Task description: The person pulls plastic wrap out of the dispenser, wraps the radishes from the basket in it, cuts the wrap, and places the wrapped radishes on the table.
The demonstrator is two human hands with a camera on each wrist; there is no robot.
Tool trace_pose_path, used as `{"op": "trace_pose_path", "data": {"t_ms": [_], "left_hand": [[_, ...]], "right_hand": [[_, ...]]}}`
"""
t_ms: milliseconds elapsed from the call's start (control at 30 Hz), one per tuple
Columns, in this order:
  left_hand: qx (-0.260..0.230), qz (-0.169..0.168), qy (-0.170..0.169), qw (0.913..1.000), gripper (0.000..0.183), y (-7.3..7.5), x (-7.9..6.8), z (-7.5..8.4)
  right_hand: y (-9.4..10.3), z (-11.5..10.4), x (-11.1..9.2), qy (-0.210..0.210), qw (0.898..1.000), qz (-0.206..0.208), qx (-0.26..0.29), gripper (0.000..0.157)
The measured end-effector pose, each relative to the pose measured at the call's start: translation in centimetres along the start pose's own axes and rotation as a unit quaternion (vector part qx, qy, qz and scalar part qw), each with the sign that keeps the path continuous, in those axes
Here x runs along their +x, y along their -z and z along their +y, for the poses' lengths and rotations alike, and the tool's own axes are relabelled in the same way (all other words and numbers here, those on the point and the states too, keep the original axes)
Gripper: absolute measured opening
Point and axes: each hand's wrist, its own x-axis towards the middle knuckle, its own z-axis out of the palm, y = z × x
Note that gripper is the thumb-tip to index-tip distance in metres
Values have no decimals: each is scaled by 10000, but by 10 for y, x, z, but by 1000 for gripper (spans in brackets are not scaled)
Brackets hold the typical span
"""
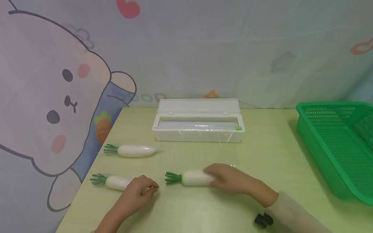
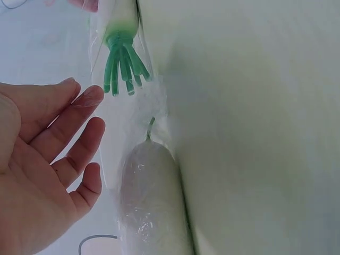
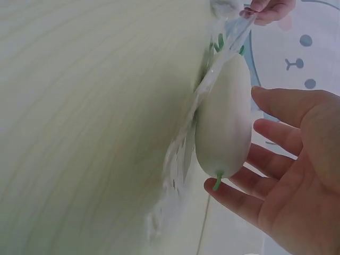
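A white radish (image 1: 192, 178) with green stalks lies in the middle of the table. My right hand (image 1: 228, 178) is at its tapered end, fingers spread and slightly bent around it in the right wrist view. My left hand (image 1: 135, 195) pinches the edge of clear plastic wrap (image 3: 204, 87) between thumb and index finger, left of the stalks. From those fingertips the wrap runs along the radish's side in the right wrist view. Under my left hand lies a wrapped radish (image 1: 115, 182), partly hidden by it. Farther back is another wrapped radish (image 1: 137, 150).
Behind the radishes stands a white wrap dispenser (image 1: 201, 135), lid up, with a roll inside and a green slider (image 1: 238, 128). A green basket (image 1: 320, 161) occupies the right side. A small black object (image 1: 263, 220) lies by my right sleeve. A printed curtain (image 1: 189, 58) hangs behind.
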Motion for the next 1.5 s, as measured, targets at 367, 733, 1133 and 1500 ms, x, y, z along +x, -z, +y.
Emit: {"op": "trace_pose_path", "data": {"t_ms": [367, 733, 1133, 1500], "left_hand": [[-181, 30, -59, 9998, 10, 0, -1, -1], [-256, 67, -95, 9996, 11, -1, -4, -2], [-538, -33, 170, 9984, 7, 5, 3, -7], [-882, -618, 855, 9905, 14, 14, 38, -19]], "right_hand": [[12, 1, -38, -93, 9946, 810, -639, 12], [-5, 15, -76, 141, 9884, 323, -1474, 17], [20, 18, -75, -422, 9959, 607, -518, 9], [33, 47, -49, -1015, 9882, 544, 1011, 11]]}}
